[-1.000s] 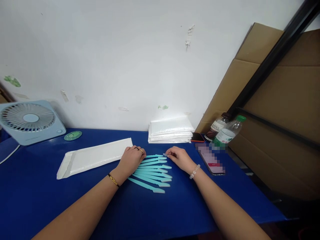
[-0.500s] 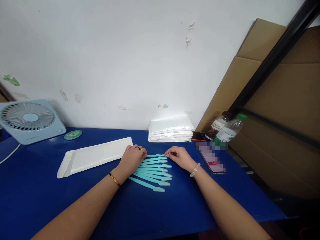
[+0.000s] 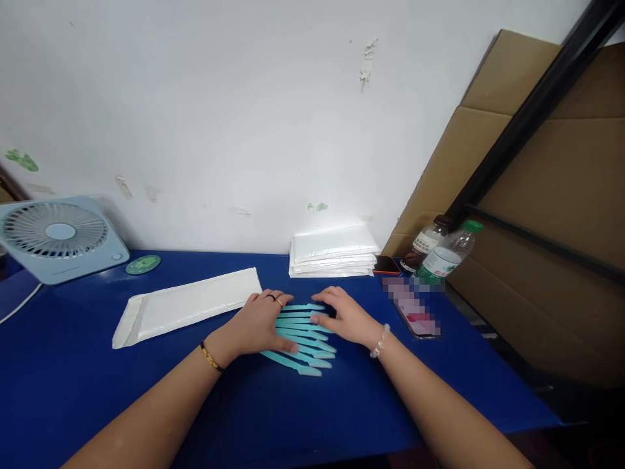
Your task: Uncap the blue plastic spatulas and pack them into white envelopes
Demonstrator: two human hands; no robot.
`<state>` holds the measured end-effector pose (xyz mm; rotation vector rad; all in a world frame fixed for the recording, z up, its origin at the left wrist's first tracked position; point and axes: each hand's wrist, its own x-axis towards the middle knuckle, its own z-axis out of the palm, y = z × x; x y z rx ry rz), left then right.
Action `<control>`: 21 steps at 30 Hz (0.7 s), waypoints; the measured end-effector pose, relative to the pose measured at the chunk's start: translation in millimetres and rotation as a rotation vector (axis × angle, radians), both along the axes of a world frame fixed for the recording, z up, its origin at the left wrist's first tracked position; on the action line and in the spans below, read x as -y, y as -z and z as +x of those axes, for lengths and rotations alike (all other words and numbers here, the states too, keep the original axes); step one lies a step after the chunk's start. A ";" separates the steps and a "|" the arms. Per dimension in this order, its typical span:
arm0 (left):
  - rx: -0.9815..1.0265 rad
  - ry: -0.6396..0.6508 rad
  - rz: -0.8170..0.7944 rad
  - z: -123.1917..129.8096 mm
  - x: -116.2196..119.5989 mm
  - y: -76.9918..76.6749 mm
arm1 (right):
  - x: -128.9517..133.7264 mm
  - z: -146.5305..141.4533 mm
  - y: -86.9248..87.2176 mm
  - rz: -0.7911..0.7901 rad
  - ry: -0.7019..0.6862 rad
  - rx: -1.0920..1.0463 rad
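Observation:
Several thin turquoise tools [image 3: 303,342] lie fanned out on the blue table [image 3: 273,417], their pale blade ends pointing right. My left hand [image 3: 261,324] rests over their left ends, thumb spread away from the fingers, covering part of them. At the right ends is my right hand [image 3: 344,316], its thumb and fingers apart and its thumb tip over the upper tools. A long white padded envelope [image 3: 188,306] lies flat to the left, its near right edge close to my left hand.
A stack of white envelopes [image 3: 334,251] stands against the wall. At the left are a blue fan [image 3: 61,238] and a green disc [image 3: 143,264]. Two phones, one nearer [image 3: 413,306], and two bottles, one green-capped [image 3: 446,254], occupy the right side.
Both hands have opened over the tools. My left thumb has spread toward the lower tools, and my right fingers have parted from their pinch at the top tool's end.

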<state>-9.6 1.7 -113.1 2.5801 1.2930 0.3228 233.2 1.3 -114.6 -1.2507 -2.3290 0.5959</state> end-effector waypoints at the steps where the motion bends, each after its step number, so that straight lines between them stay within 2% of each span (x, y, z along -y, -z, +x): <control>1: -0.021 0.032 -0.026 -1.8 3.9 -3.2 | 7.2 -4.3 -3.1 0.001 -0.017 0.039; 4: -0.072 0.074 -0.073 -0.4 14.1 -10.1 | 29.1 -19.4 -7.7 0.031 -0.080 0.176; 7: -0.125 0.099 -0.050 9.1 20.3 -8.7 | 41.9 -32.1 -5.2 0.109 -0.102 0.289; 14: -0.298 0.112 0.148 31.6 26.5 7.5 | 40.2 -43.8 3.8 0.227 -0.082 0.503; 17: -0.317 0.111 0.182 35.7 28.5 7.1 | 41.5 -46.5 1.4 0.225 -0.039 0.546; 21: -0.330 0.103 0.148 39.0 31.7 0.5 | 42.7 -50.2 -1.4 0.208 -0.013 0.566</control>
